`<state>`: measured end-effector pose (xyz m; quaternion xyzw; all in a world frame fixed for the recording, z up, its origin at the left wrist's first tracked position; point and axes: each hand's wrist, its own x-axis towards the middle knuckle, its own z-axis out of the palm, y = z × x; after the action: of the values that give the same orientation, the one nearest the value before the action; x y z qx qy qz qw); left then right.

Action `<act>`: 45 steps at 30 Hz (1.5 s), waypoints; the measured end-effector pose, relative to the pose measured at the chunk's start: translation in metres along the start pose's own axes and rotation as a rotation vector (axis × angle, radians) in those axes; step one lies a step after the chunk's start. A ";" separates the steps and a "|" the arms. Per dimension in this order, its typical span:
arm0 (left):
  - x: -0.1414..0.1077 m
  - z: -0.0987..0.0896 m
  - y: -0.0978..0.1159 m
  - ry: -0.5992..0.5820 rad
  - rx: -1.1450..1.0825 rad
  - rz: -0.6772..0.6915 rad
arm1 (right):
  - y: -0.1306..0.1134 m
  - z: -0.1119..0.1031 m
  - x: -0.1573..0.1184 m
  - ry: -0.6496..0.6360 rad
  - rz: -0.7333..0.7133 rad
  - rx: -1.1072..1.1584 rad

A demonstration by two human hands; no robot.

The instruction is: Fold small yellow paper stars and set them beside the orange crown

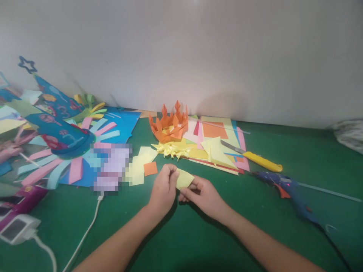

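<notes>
A small piece of pale yellow paper is held just above the green table, between both hands. My left hand pinches its left edge with thumb and fingers. On the lower right edge, my right hand grips the same paper, thumb on top. Beyond the hands lies a crinkled yellow folded-paper piece. Behind it stands an orange folded-paper crown. Left of the hands are loose pale yellow paper squares and a small orange square.
A yellow utility knife, blade out, rests by stacked coloured paper. To the right lies a blue glue gun with its cord. Decorated blue cone hats, a purple power strip and a white cable occupy the left.
</notes>
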<state>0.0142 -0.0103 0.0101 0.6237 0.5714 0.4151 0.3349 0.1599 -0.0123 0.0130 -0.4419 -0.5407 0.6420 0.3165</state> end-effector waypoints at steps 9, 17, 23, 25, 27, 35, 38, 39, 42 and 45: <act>0.007 -0.011 -0.004 -0.135 0.000 0.143 | -0.002 -0.006 -0.001 0.028 -0.041 -0.067; 0.007 -0.001 -0.009 -0.256 -0.352 -0.089 | -0.003 -0.014 0.005 0.219 -0.084 -0.047; 0.008 -0.002 0.001 -0.339 -0.404 -0.136 | -0.001 -0.014 0.006 0.211 -0.114 0.034; 0.008 -0.003 -0.001 -0.312 -0.376 -0.143 | -0.002 -0.014 0.006 0.216 -0.124 0.008; 0.009 -0.005 -0.005 -0.281 -0.292 -0.131 | -0.003 -0.014 0.006 0.249 -0.159 -0.050; 0.010 -0.008 -0.006 -0.250 -0.106 -0.053 | -0.001 -0.023 0.007 0.438 -0.218 -0.211; 0.009 -0.007 -0.003 -0.258 -0.113 -0.041 | 0.000 -0.024 0.008 0.446 -0.204 -0.200; 0.009 -0.006 -0.004 -0.263 -0.129 -0.039 | 0.000 -0.024 0.008 0.444 -0.199 -0.197; 0.010 -0.004 -0.007 -0.259 -0.242 -0.053 | 0.000 -0.025 0.010 0.454 -0.204 -0.145; 0.011 -0.003 -0.009 -0.236 -0.351 -0.076 | 0.001 -0.026 0.011 0.463 -0.222 -0.078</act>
<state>0.0074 0.0015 0.0044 0.5781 0.4701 0.4197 0.5183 0.1795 0.0080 0.0095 -0.5269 -0.5234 0.4635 0.4833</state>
